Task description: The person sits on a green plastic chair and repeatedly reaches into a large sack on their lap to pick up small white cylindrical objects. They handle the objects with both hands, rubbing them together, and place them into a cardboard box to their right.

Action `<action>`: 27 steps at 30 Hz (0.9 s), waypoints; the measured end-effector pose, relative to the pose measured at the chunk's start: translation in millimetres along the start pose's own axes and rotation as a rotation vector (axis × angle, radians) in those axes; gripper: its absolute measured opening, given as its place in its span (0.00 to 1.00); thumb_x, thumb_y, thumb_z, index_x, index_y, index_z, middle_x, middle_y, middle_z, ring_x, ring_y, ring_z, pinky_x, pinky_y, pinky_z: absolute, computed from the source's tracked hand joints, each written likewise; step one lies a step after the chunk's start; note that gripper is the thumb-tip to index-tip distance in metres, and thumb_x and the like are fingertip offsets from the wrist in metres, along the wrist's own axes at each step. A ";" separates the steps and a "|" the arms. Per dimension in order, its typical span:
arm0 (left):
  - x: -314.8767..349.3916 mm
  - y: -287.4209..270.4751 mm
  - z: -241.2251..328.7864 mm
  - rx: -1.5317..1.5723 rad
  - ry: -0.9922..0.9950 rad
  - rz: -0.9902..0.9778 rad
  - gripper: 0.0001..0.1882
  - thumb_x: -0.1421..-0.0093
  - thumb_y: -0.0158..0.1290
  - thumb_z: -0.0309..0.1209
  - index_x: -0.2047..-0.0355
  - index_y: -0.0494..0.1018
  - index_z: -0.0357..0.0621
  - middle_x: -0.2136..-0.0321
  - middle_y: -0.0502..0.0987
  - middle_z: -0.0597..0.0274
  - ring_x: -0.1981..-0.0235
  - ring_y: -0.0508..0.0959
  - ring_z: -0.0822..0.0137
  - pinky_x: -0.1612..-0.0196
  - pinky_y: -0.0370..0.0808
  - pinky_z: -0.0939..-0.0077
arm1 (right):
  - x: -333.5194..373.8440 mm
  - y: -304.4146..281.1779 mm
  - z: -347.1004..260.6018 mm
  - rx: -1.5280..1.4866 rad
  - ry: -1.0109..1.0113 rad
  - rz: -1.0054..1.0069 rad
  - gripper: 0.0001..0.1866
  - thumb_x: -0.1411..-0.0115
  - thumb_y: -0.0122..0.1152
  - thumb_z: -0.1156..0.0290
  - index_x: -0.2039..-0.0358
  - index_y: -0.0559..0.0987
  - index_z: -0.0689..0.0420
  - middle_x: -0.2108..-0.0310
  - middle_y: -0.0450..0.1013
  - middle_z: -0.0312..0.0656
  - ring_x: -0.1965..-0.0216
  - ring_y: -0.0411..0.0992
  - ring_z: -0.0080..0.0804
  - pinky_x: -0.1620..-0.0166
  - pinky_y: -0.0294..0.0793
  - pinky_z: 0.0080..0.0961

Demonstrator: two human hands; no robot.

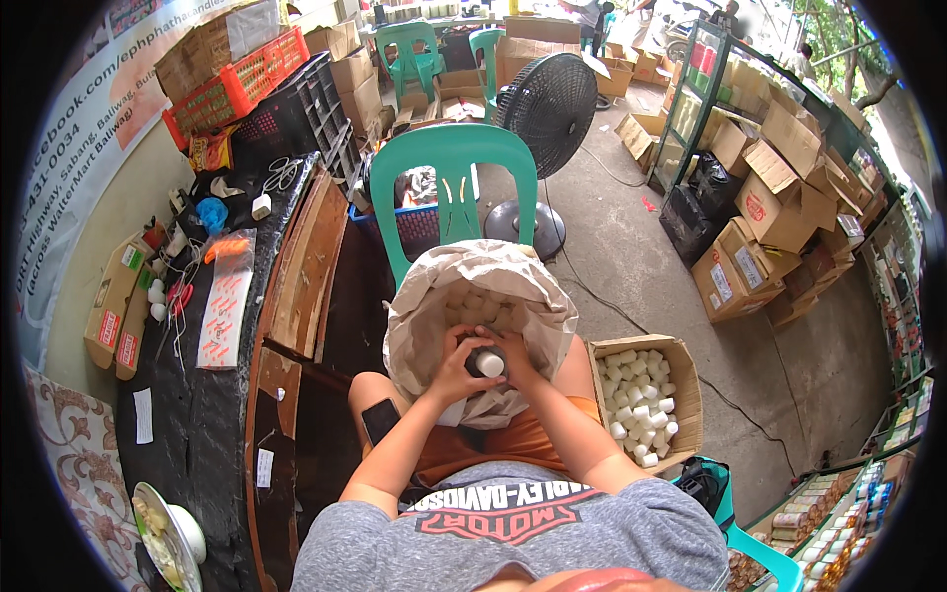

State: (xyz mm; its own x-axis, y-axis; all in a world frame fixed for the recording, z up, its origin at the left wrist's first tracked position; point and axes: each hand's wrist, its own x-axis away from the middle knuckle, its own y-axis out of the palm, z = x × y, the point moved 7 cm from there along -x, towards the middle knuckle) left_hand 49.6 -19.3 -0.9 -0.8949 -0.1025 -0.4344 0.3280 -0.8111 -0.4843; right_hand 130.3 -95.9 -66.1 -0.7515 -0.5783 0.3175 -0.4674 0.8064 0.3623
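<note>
A dark cylindrical piece with a white round end (486, 363) sits in the head view between the left hand (454, 369) and the right hand (517, 359), which are together, fingers wrapped around it. Both work over the mouth of a crumpled, pale brown paper sack (406, 314); its wide rim rises to either side and beyond them, with short white cylinders (480, 306) inside. Just past the sack, a green plastic chair's back (395, 163) closes off the space ahead.

Right of the hands, near the thigh, an open brown cardboard box (693, 400) holds more white cylinders (631, 393). Farther right lies bare grey concrete floor (631, 242), crossed by a thin dark cable (612, 314) and bounded by stacked brown cartons (735, 281). Ahead and right stands a black round fan (546, 113).

Left of the hands, well apart, runs the edge of a black-covered table (197, 419); nearer, a black phone (380, 421) rests on the left thigh.
</note>
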 end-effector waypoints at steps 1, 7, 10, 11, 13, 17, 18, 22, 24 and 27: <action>0.4 -0.2 0.1 -0.021 0.014 -0.013 0.34 0.65 0.68 0.33 0.56 0.67 0.47 0.51 0.57 0.53 0.48 0.60 0.56 0.46 0.61 0.67 | 0.8 1.3 -2.2 0.028 -0.001 0.005 0.22 0.50 0.64 0.54 0.69 0.77 0.64 0.75 0.73 0.38 0.77 0.70 0.22 0.74 0.68 0.19; 8.7 -11.4 -53.2 0.461 -0.335 0.250 0.18 0.47 0.54 0.38 0.61 0.70 0.38 0.54 0.61 0.59 0.54 0.66 0.65 0.53 0.65 0.75 | -8.2 -20.3 8.3 0.064 0.028 0.237 0.28 0.50 0.59 0.46 0.66 0.75 0.63 0.70 0.72 0.43 0.69 0.71 0.30 0.65 0.69 0.26; 15.2 -25.7 -64.5 0.425 -0.482 0.406 0.22 0.41 0.45 0.43 0.60 0.67 0.34 0.62 0.67 0.56 0.63 0.69 0.65 0.59 0.65 0.76 | -10.3 -24.1 22.2 -0.217 0.086 0.307 0.31 0.44 0.51 0.46 0.59 0.73 0.65 0.65 0.72 0.44 0.62 0.70 0.34 0.58 0.66 0.29; 16.4 -29.0 -66.8 0.398 -0.513 0.449 0.22 0.41 0.44 0.44 0.59 0.67 0.34 0.64 0.68 0.55 0.65 0.69 0.65 0.60 0.65 0.76 | -10.0 -22.9 24.3 -0.383 0.088 0.315 0.31 0.44 0.51 0.46 0.57 0.72 0.66 0.64 0.72 0.44 0.62 0.69 0.33 0.58 0.66 0.28; 13.2 -28.3 -63.2 0.179 -0.494 0.418 0.24 0.39 0.39 0.45 0.61 0.67 0.32 0.64 0.70 0.48 0.63 0.70 0.56 0.58 0.65 0.70 | -9.6 -11.5 24.5 -0.318 0.079 0.103 0.32 0.44 0.51 0.46 0.54 0.70 0.65 0.62 0.72 0.44 0.60 0.69 0.33 0.57 0.66 0.27; 14.8 -21.1 -63.6 -0.049 -0.501 0.397 0.26 0.37 0.34 0.44 0.63 0.68 0.29 0.64 0.71 0.37 0.60 0.70 0.43 0.55 0.64 0.60 | -2.6 13.1 16.2 0.531 -0.098 -0.226 0.28 0.45 0.55 0.49 0.55 0.71 0.62 0.65 0.72 0.39 0.64 0.69 0.27 0.59 0.68 0.20; 16.7 -23.6 -67.6 -0.052 -0.535 0.393 0.25 0.37 0.35 0.44 0.62 0.68 0.29 0.64 0.71 0.37 0.60 0.70 0.43 0.55 0.64 0.60 | -0.2 15.7 11.6 0.518 -0.105 -0.214 0.28 0.45 0.56 0.50 0.56 0.71 0.63 0.66 0.72 0.40 0.65 0.69 0.26 0.60 0.68 0.20; 13.4 -16.8 -51.6 -0.028 -0.520 0.284 0.24 0.41 0.43 0.44 0.63 0.70 0.30 0.61 0.70 0.38 0.57 0.69 0.43 0.53 0.64 0.60 | -5.9 5.0 6.5 0.532 -0.126 -0.042 0.27 0.45 0.56 0.50 0.59 0.72 0.64 0.67 0.72 0.42 0.67 0.69 0.26 0.63 0.68 0.21; 6.2 -8.0 -36.6 -0.148 -0.349 0.096 0.23 0.43 0.45 0.44 0.64 0.72 0.31 0.58 0.68 0.39 0.55 0.68 0.44 0.51 0.63 0.62 | -8.4 -4.4 8.4 0.489 -0.102 0.047 0.27 0.45 0.56 0.49 0.60 0.73 0.64 0.67 0.72 0.43 0.67 0.70 0.27 0.63 0.68 0.22; 8.6 0.6 -40.2 -0.154 -0.288 -0.011 0.22 0.44 0.47 0.44 0.66 0.74 0.32 0.54 0.65 0.41 0.52 0.66 0.47 0.50 0.62 0.63 | -6.5 -7.8 5.9 0.384 -0.043 0.112 0.28 0.46 0.55 0.48 0.61 0.74 0.65 0.66 0.72 0.45 0.65 0.70 0.29 0.61 0.68 0.24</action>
State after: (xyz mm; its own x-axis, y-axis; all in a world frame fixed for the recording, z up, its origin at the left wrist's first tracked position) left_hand 54.2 2.5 -35.4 -0.9403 -0.2706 -0.2066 0.3401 -0.7184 -0.6068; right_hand 136.2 -97.7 -76.1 -0.8227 -0.4849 0.2969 -0.5152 0.8566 -0.0285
